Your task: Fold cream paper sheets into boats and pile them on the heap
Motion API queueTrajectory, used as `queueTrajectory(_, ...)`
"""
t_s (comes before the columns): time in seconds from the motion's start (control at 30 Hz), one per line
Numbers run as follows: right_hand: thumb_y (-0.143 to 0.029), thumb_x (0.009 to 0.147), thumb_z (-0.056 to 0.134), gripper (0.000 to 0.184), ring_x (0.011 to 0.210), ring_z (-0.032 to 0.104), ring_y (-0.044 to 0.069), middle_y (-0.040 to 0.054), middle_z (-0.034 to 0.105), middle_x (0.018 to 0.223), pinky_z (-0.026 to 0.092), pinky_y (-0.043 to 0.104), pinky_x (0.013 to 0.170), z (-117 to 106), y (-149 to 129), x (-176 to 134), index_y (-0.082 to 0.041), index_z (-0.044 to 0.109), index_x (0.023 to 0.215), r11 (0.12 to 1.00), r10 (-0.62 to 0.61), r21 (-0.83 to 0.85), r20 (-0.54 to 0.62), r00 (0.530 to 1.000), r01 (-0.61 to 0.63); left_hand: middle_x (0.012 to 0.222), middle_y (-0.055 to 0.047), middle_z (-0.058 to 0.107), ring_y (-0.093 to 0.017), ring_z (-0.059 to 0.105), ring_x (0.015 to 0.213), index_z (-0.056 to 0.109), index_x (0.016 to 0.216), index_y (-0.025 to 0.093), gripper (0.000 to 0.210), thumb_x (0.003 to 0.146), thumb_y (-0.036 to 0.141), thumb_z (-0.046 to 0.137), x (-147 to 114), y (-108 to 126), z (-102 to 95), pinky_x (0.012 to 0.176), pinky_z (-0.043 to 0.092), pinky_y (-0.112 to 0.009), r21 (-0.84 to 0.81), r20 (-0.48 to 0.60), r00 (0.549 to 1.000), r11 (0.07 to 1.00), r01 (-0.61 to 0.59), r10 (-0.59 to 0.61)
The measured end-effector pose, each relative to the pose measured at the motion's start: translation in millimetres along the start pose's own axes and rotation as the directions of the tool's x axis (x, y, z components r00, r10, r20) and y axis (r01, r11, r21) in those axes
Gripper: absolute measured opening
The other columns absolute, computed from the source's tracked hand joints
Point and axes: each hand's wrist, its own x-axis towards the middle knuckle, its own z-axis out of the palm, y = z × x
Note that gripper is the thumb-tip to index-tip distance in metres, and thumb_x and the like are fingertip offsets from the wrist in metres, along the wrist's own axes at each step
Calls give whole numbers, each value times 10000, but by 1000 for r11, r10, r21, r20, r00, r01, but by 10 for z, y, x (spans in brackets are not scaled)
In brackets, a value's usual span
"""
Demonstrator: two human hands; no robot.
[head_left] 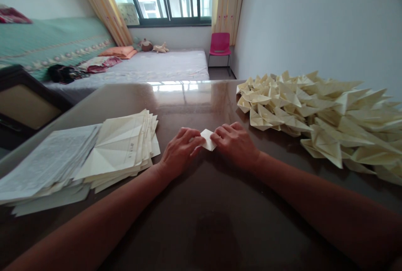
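A small piece of folded paper [208,140], cream-white, is held between my two hands over the middle of the dark glossy table. My left hand [182,147] pinches its left side with thumb and fingers. From the other side, my right hand [235,143] grips the right edge, its fingers curled. The hands cover both side corners of the paper, so only its centre shows, with a point at the top and one at the bottom.
Creased cream sheets [116,145] lie stacked on the table's left, overlapping a pile of printed pages [53,158]. Many folded paper shapes [314,112] are heaped on the right. Beyond the table [185,229] stand a bed [176,63] and a pink chair [220,45].
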Motion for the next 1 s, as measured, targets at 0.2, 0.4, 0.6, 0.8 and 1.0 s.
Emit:
queueTrajectory(0.2,-234,912,525,131,914,518,203,71,632,926,317,310,747,-21,91,14,-193,645,948,985,-158,102,172,972,142,941,-51,643,-159,530,873,648,998,204,258,966,244,396,-33,29,-9,761,463,-258,-18,193,970,989,-149,149)
queueTrajectory(0.4,-267,907,525,178,824,574,142,37,659,914,374,234,706,48,373,28,-197,689,898,861,-157,508,216,964,27,945,-43,676,-162,577,864,657,996,208,253,958,280,418,-14,-14,18,777,466,-270,-131,208,978,991,8,19)
queueTrajectory(0.6,-286,902,509,183,729,590,134,25,678,844,389,227,665,219,357,41,-181,656,933,773,81,588,282,956,-239,915,2,685,-162,628,819,575,1166,232,270,927,300,468,60,-11,83,768,467,-275,-175,224,931,928,329,-288)
queueTrajectory(0.8,-310,907,487,154,813,599,158,40,667,935,374,244,685,238,205,40,-213,571,992,847,231,417,270,935,-330,982,-26,626,-180,623,870,540,1232,235,325,938,307,419,93,-8,83,801,473,-304,-152,261,919,928,341,-295)
queueTrajectory(1.0,-309,906,488,172,806,588,156,29,643,923,376,249,692,211,169,60,-211,534,1040,867,235,373,278,931,-330,1111,-55,532,-171,600,888,522,1258,251,338,942,308,415,68,-33,130,829,492,-313,-81,231,943,961,263,-238)
